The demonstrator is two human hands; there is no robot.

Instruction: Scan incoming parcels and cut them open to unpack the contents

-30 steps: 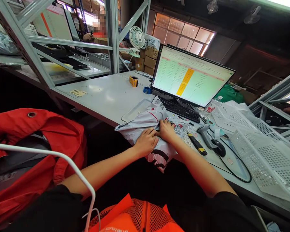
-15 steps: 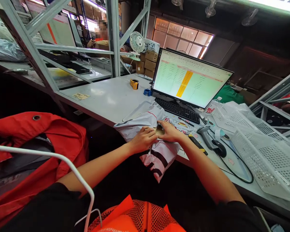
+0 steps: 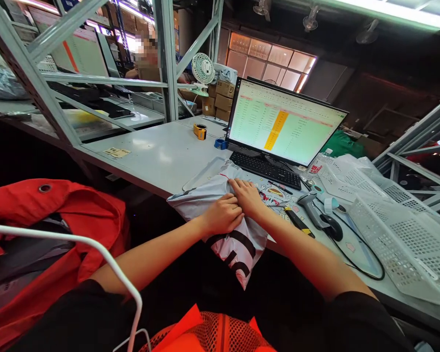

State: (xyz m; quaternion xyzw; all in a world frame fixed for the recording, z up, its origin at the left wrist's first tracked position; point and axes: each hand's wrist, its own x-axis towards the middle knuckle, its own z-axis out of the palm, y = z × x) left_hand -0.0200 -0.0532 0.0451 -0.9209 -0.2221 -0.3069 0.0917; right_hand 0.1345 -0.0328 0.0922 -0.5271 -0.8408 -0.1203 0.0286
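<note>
A white plastic mailing bag [image 3: 205,193] with black markings lies across the front edge of the desk, its lower corner hanging over the edge. My left hand [image 3: 224,213] is closed on the middle of the bag, fingers curled. Right beside it, my right hand [image 3: 246,196] is also closed on the bag, its fingers bent over the plastic. The two hands touch each other. What lies inside the bag is hidden. Beyond my right hand are the black keyboard [image 3: 266,170] and a yellow-and-black box cutter [image 3: 298,222].
A monitor [image 3: 286,122] stands behind the keyboard. To the right are a barcode scanner [image 3: 313,210] with its cable and white perforated baskets [image 3: 399,244]. Tape rolls sit left of the monitor. A red cloth bag [image 3: 106,215] stands at lower left; another person is at far left.
My hands have drawn together over the bag, and the brownish item that showed between them is now covered. The whole view has shifted slightly.
</note>
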